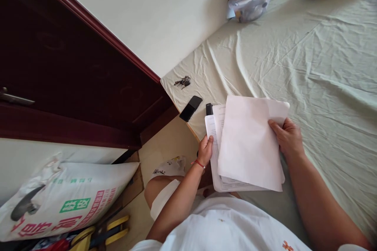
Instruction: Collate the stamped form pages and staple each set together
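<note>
A loose stack of paper sheets (250, 141) is held between my two hands over the near edge of the cloth-covered table. The top sheet is blank; printed sheets (212, 129) stick out beneath it on the left and bottom. My left hand (205, 150) grips the stack's left edge, thumb on top, a red string round the wrist. At the upper right of the stack, my right hand (288, 135) pinches the sheets, thumb over the blank one. A small black object (209, 109) pokes out behind the stack's top left corner; its kind is hidden.
On the table (294, 74) lie a black phone (191, 108) and a bunch of keys (183, 82). A clear plastic basket (253, 8) with a cardboard box stands by the wall. To the left are a dark red door (73, 55) and a printed white sack (73, 196) on the floor.
</note>
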Demonstrator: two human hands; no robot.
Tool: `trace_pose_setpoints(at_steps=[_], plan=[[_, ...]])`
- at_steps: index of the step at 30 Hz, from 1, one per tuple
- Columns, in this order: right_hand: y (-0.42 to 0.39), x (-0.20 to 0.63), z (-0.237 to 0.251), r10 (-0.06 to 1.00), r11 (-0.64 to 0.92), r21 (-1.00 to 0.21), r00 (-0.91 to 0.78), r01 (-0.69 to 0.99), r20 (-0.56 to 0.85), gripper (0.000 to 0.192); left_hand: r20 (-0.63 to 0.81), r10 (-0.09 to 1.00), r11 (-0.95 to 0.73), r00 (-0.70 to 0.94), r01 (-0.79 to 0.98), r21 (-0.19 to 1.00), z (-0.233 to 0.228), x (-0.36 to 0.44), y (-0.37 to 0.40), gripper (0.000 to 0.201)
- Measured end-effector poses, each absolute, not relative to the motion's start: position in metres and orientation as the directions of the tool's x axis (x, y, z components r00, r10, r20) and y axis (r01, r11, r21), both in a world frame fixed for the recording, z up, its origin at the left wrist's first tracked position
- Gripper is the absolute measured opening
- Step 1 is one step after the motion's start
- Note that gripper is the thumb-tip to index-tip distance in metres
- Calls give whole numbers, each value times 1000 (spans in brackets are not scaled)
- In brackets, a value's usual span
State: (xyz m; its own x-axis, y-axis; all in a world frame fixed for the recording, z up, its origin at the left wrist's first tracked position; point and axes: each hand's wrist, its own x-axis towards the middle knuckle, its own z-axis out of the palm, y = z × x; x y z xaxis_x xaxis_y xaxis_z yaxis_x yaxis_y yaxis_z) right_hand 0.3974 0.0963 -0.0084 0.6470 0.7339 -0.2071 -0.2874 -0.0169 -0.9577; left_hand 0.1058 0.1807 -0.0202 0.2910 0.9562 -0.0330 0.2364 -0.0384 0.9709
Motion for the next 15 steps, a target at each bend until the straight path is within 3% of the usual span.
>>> trace_pose_setpoints(at_steps=[6, 15], plan=[[95, 396, -11, 783, -88, -987, 603, -136, -153, 26, -5, 963, -77, 268, 293, 953, -25, 103, 181, 52], [97, 386, -10, 807, -79, -954, 543, -290, -233, 29, -47, 980, -12, 191, 298, 954, -30, 101, 182, 58]])
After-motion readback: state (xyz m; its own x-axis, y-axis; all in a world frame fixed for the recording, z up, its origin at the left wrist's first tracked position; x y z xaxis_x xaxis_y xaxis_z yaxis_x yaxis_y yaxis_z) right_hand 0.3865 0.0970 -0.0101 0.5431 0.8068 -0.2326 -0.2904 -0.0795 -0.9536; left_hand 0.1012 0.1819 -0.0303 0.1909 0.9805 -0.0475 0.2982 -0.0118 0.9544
